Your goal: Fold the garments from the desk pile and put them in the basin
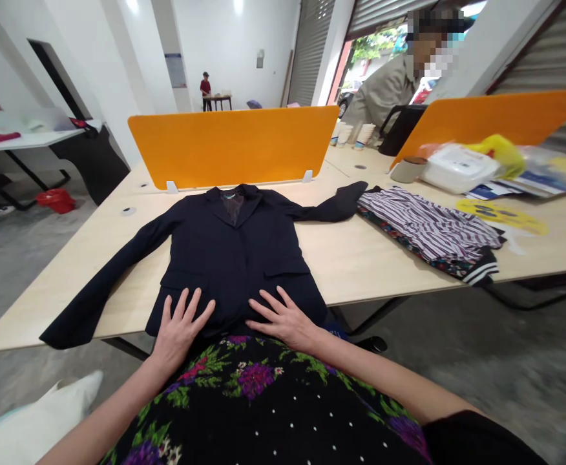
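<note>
A dark navy blazer (234,252) lies face up on the pale wooden table (351,258), both sleeves spread out to the sides. My left hand (180,326) rests flat on the blazer's lower left hem, fingers spread and holding nothing. My right hand (285,316) presses flat on the lower right hem, fingers stretched out too. The hem hangs at the table's near edge, against my black floral garment (258,400).
A pile of folded striped and patterned clothes (428,232) lies to the right of the blazer. Orange divider panels (234,145) stand behind. A white container (457,168), tape roll (408,169) and papers sit far right. A person (389,84) leans over beyond the dividers.
</note>
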`<control>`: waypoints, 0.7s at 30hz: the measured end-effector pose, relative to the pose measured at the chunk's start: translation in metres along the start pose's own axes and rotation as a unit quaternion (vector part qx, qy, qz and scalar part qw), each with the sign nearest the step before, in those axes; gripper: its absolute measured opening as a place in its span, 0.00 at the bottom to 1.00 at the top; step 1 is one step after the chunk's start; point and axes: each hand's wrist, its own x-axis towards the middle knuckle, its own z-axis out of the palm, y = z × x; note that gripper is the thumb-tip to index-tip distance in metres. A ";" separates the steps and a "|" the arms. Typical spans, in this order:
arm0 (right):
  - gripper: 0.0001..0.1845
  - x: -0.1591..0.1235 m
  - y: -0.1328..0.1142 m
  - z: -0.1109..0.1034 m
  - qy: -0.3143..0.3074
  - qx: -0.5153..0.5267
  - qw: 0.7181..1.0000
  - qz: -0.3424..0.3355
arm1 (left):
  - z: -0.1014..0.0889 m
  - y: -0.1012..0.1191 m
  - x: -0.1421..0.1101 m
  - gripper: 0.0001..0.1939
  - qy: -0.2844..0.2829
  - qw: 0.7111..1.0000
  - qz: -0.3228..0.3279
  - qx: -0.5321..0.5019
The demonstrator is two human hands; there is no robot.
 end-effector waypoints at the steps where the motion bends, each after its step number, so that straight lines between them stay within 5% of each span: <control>1: 0.34 0.000 0.000 -0.004 -0.002 0.008 1.000 0.001 | -0.002 -0.001 0.000 0.35 -0.001 1.000 -0.001 -0.006; 8: 0.20 0.012 0.005 -0.020 -0.021 0.081 0.996 0.002 | -0.028 0.002 0.019 0.33 -0.049 0.983 0.077 -0.161; 12: 0.14 0.028 0.008 -0.004 -0.036 0.034 0.998 -0.041 | -0.014 0.014 0.041 0.31 -0.068 0.972 0.179 -0.139; 15: 0.07 0.033 0.009 0.000 -0.049 0.032 0.998 -0.035 | -0.003 0.019 0.050 0.35 -0.085 0.971 0.196 -0.111; 21: 0.14 0.029 0.015 -0.017 -0.080 0.097 0.992 -0.025 | -0.012 0.016 0.055 0.29 -0.095 0.963 0.184 -0.171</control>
